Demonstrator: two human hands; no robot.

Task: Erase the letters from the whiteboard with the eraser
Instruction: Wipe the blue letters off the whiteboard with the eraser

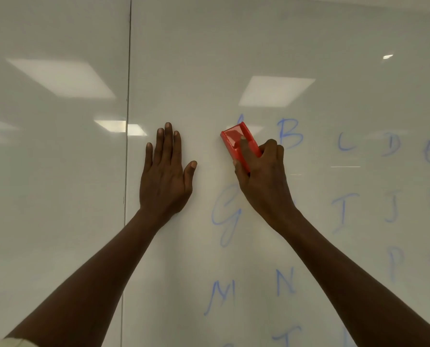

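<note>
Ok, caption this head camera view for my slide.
Right hand presses red eraser over letter A; left hand flat on whiteboard.

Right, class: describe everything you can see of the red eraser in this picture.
The red eraser is a glossy, plastic-looking rectangular block with a recessed top. It sits tilted against the whiteboard, its upper end covering most of a faint blue letter A, left of the B. The right hand grips its lower end, index finger on the top and thumb along its side. Its wiping face is hidden.

eraser [239,141] on whiteboard [259,46], left of letters [290,134]
</note>
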